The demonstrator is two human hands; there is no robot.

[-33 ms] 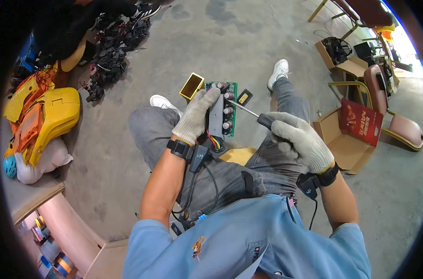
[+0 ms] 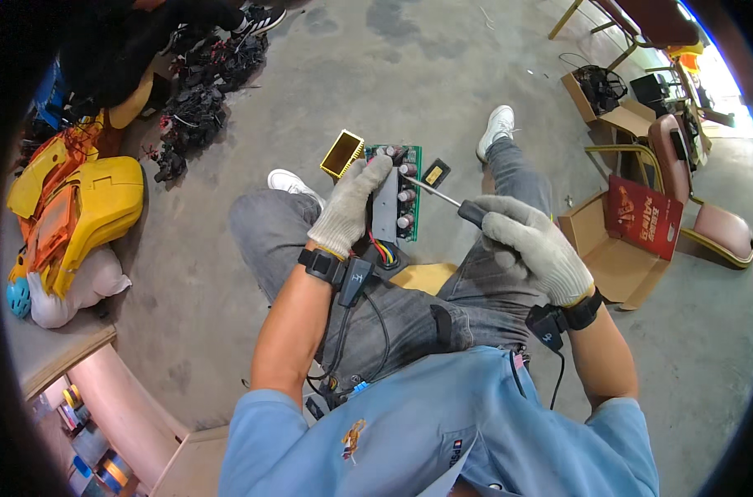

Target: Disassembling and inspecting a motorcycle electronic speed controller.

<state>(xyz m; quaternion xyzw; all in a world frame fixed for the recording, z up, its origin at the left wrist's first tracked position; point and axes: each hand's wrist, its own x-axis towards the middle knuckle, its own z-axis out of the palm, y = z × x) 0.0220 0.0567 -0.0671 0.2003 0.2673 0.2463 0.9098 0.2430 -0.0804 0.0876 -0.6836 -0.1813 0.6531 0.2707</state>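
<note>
My left hand (image 2: 351,203), in a pale knitted glove, grips a green circuit board (image 2: 413,184) by its left side, thumb and fingers closed. Along the board run several round capacitors (image 2: 406,196) and a grey metal plate (image 2: 384,211). Coloured wires (image 2: 383,251) come from its near end. In my gloved right hand (image 2: 534,244) is a screwdriver (image 2: 472,214), held by its dark handle. Its shaft points left and its tip reaches the board among the capacitors; the exact contact point is too small to tell. Beyond my left hand lies a gold-coloured finned metal housing (image 2: 342,154).
A small black part with a yellow label (image 2: 435,172) lies right of the board. Yellow and orange plastic shells (image 2: 103,207) and a heap of black parts (image 2: 194,108) are at left, near another person's shoe (image 2: 260,20). Open cardboard boxes (image 2: 616,265) and chairs (image 2: 670,157) stand at right.
</note>
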